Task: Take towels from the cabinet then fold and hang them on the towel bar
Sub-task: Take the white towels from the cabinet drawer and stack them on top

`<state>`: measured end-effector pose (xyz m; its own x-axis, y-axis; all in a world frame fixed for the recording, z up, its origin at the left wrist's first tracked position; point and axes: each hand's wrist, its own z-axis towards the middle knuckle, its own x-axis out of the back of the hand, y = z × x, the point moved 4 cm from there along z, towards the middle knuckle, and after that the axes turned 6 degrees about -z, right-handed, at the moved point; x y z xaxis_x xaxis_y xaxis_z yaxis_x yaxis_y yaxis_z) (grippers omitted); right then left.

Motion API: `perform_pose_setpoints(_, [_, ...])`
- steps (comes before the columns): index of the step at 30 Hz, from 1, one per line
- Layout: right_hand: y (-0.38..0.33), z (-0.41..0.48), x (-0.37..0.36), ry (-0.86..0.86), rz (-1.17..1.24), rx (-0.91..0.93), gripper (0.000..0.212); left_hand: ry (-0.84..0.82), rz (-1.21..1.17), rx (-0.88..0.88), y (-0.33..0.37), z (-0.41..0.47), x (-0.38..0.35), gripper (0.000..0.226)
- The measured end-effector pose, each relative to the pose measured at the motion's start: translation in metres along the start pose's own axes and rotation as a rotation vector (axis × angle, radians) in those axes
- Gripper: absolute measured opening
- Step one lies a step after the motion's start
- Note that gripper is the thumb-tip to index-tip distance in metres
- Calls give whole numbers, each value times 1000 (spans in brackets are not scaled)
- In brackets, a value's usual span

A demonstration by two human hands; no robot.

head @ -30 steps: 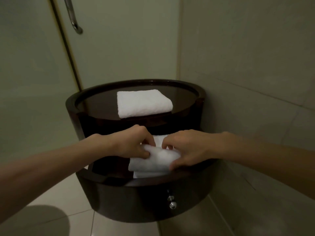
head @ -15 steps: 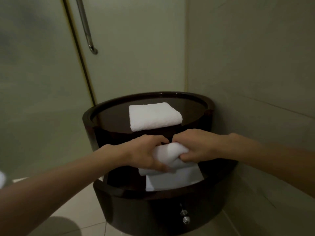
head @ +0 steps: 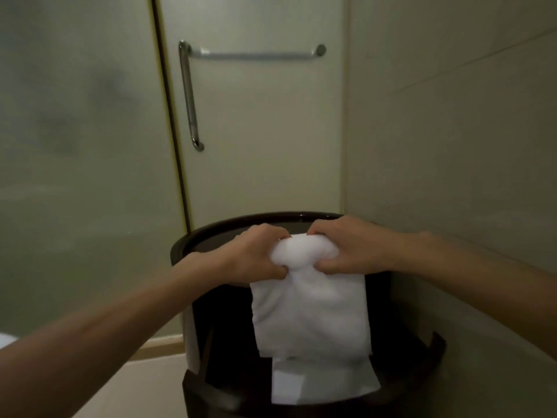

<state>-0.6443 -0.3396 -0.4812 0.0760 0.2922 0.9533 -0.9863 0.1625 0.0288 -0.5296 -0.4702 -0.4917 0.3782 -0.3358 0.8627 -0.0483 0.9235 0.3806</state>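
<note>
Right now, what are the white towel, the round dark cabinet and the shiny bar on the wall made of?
The towel looks like soft terry cloth: white, fuzzy, bunching where the left hand and right hand hold it. The cabinet seems dark glossy wood, as its rim shines, though it could be laminate. The towel bar looks like polished metal: silvery with bright glints.

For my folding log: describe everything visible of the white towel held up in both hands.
The white, soft terry-looking towel hangs before the dark round wooden cabinet. Its top is bunched into a hump, pinched by the left hand and the right hand, one grip on each side. Below, it falls as a flat panel with a straight lower edge, above another folded white towel in the open drawer; contact between them cannot be told.
</note>
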Motion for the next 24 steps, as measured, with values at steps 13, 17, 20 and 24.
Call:
perform_pose_setpoints(13, [2, 71, 98, 256, -87, -2, 33, 180, 123, -43, 24, 54, 122, 38])
perform_pose_setpoints(17, [20, 101, 105, 356, -78, -38, 42, 269, 234, -24, 18, 76, 138, 45])
perform_pose_setpoints(20, [35, 118, 98, 407, -126, -84, 41, 331, 308, -12, 9, 91, 138, 47])
perform_pose_setpoints(24, [45, 133, 81, 523, -218, -134, 33, 350, 453, 22, -4, 108, 119, 46])
